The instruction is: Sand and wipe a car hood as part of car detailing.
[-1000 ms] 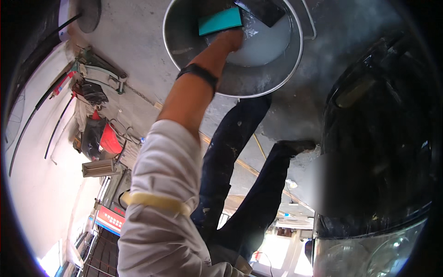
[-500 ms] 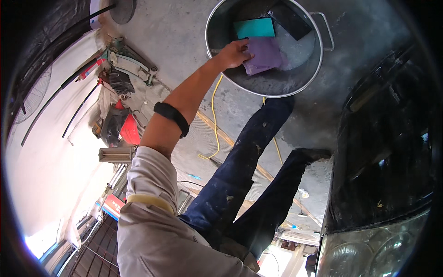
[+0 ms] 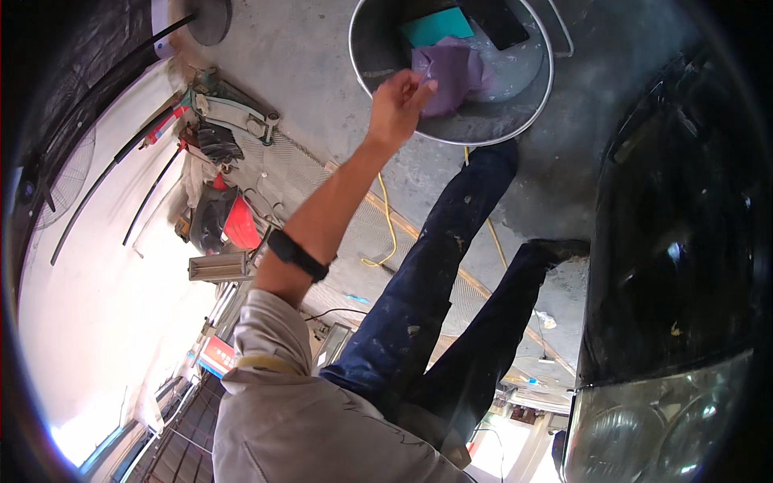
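On a grey concrete floor (image 3: pixel 322 209), a wide round metal basin (image 3: pixel 380 50) with a pale, shiny rim holds a shallow pool of cloudy whitish liquid (image 3: pixel 515 76), my left hand (image 3: pixel 398 105) reaching in over its near-left edge. My thumb and fingers are clamped together on the left edge of a thin, crumpled purple sheet (image 3: pixel 448 74), which hangs inside the basin, its right side spread toward the liquid. Whether its lower part is under the surface, I cannot tell. Just beyond it in the same basin lies a flat teal rectangular block (image 3: pixel 437 28), slightly tilted; to that block's right, a flat black rectangular slab (image 3: pixel 495 22) sits near the far side, partly cut off by the frame. I wear a black band (image 3: pixel 296 254) on my forearm and dark blue, paint-spotted trousers (image 3: pixel 403 322). To the right stand a glossy black vehicle panel (image 3: pixel 676 241) and a clear headlamp (image 3: pixel 644 427).
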The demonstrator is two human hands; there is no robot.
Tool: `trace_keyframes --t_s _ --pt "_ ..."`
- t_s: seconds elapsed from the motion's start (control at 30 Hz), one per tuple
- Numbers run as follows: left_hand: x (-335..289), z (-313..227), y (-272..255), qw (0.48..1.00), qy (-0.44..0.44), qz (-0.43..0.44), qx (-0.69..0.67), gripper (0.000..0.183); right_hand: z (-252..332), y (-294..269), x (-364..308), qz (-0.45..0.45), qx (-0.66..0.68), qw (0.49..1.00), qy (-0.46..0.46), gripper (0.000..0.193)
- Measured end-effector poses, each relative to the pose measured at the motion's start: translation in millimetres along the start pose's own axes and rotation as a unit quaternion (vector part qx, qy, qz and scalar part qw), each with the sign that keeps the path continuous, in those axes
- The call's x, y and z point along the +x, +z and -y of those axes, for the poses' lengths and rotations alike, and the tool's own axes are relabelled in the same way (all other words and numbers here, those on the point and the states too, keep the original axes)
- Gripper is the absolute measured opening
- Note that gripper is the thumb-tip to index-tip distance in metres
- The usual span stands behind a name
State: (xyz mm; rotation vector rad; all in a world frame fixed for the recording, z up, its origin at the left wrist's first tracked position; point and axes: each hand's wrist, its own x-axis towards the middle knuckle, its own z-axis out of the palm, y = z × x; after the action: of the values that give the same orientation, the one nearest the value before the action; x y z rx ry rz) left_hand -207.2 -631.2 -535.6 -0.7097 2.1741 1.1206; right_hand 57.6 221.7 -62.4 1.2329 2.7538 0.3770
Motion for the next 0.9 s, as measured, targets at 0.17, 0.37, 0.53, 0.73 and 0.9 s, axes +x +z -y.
trace_keyframes --t_s 0.17,0.37,0.53,0.73,0.9 --pt "-72.2 -13.0 -24.3 0.961 0.013 -0.006 -0.276 0.010 -31.0 0.5 -11.9 -0.020 0.029 0.999 0.001 0.046" --pt "-159.8 -118.5 -42.1 0.877 -0.089 -0.002 -0.473 0.015 -75.7 -23.8 -35.3 -0.054 0.052 0.997 0.017 0.047" --pt "-167.4 -140.0 -40.1 0.886 -0.084 -0.023 -0.455 0.024 -106.4 -32.9 -49.3 -0.081 0.074 0.993 0.041 0.047" --pt "-68.6 -74.9 -4.0 0.935 -0.051 -0.028 -0.349 0.021 -111.1 -51.3 -38.7 -0.073 0.048 0.995 0.041 0.048" --pt "10.8 -15.7 35.9 0.988 0.090 0.068 0.103 0.016 -91.6 -73.9 -11.4 -0.044 0.013 0.999 0.027 0.048"
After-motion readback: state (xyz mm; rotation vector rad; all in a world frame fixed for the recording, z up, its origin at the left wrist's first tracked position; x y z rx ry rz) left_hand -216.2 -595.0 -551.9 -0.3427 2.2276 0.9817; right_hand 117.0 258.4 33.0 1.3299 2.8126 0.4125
